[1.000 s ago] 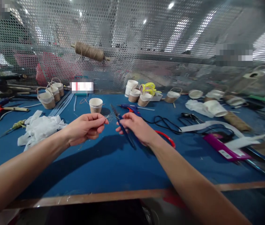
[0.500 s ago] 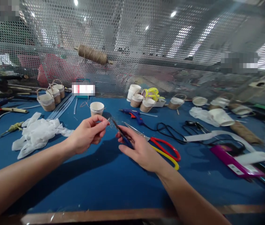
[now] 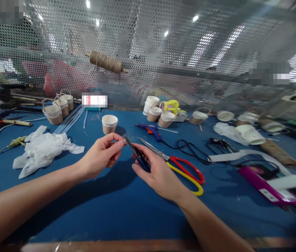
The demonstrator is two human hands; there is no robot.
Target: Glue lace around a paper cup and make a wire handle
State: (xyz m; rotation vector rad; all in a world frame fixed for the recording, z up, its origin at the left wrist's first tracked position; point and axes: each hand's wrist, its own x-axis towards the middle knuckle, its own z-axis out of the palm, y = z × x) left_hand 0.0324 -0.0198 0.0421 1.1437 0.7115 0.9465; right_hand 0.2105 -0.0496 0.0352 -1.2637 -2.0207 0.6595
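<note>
My left hand (image 3: 104,152) is closed in a pinch, with a tiny shiny bit at its fingertips, too small to name. My right hand (image 3: 160,171) wraps round pliers with dark blue handles (image 3: 138,154). Their narrow dark jaws point up and left, close to the pinched fingertips. Just behind my left hand stands a white-lined paper cup (image 3: 109,123). Large scissors (image 3: 187,171) with one red and one yellow handle lie beside my right hand, partly covered by it. A blue glue gun (image 3: 149,129) rests on the blue table beyond.
At left lies a heap of white fabric strips (image 3: 41,150); behind it stand small handled buckets (image 3: 53,115). More cups (image 3: 154,113) stand at the back. A purple power strip (image 3: 265,185) and cables lie right. A twine spool (image 3: 106,62) hangs on the mesh (image 3: 142,35).
Both hands have shifted slightly right and down in the picture, the pliers staying in my right hand. The jaws now sit nearer my left fingertips. The whole view has shifted slightly.
</note>
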